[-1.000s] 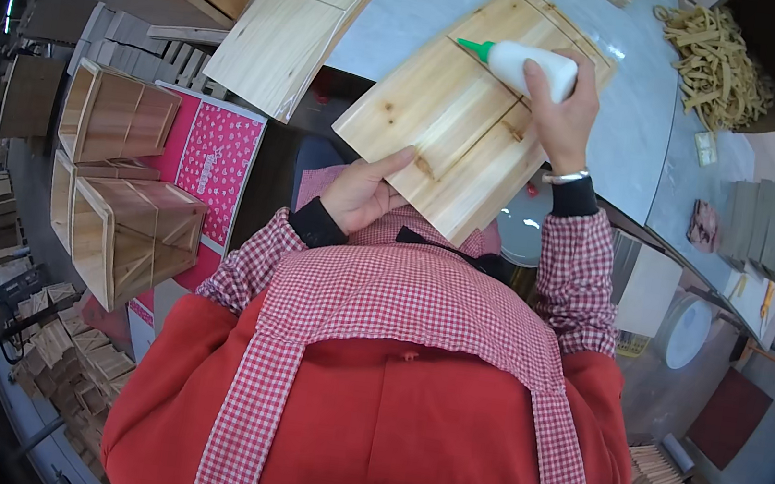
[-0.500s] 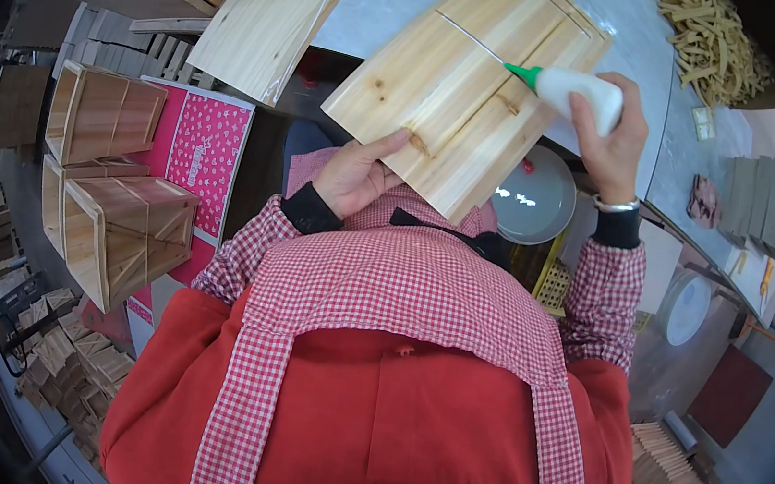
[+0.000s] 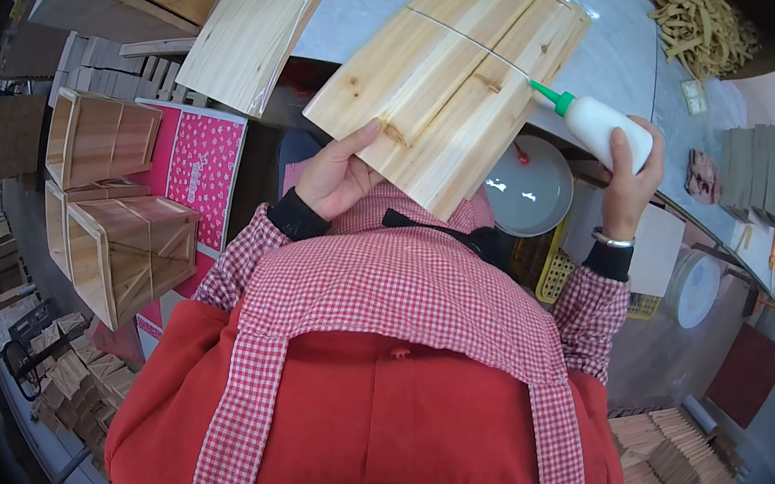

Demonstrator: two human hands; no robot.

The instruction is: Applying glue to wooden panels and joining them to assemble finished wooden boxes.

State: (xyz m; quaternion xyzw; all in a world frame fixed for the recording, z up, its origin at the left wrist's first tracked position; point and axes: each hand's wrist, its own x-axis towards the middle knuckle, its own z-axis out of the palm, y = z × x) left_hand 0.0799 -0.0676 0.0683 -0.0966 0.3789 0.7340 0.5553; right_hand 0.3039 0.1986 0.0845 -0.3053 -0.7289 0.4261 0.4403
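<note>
My left hand (image 3: 342,177) grips the near left edge of a wooden panel (image 3: 424,101), thumb on top and fingers underneath. The panel is made of joined boards and tilts over the table's front edge. A thin groove crosses it, with a pale line of glue along it. My right hand (image 3: 630,175) is wrapped round a white glue bottle (image 3: 605,128) with a green nozzle. The nozzle tip points left, at the right end of the groove by the panel's edge. Whether the tip touches the wood I cannot tell.
Another wooden panel (image 3: 254,27) lies to the left on the pale table (image 3: 614,52). Wood strips (image 3: 698,34) are heaped at the far right. A round basin (image 3: 528,196) stands below the table edge. Wooden crates (image 3: 131,240) stand at left beside a pink patterned box (image 3: 202,176).
My right hand has drawn the glue bottle rightward along the groove to the panel's right edge. The glue line now reaches farther right. The panel has shifted slightly left in view.
</note>
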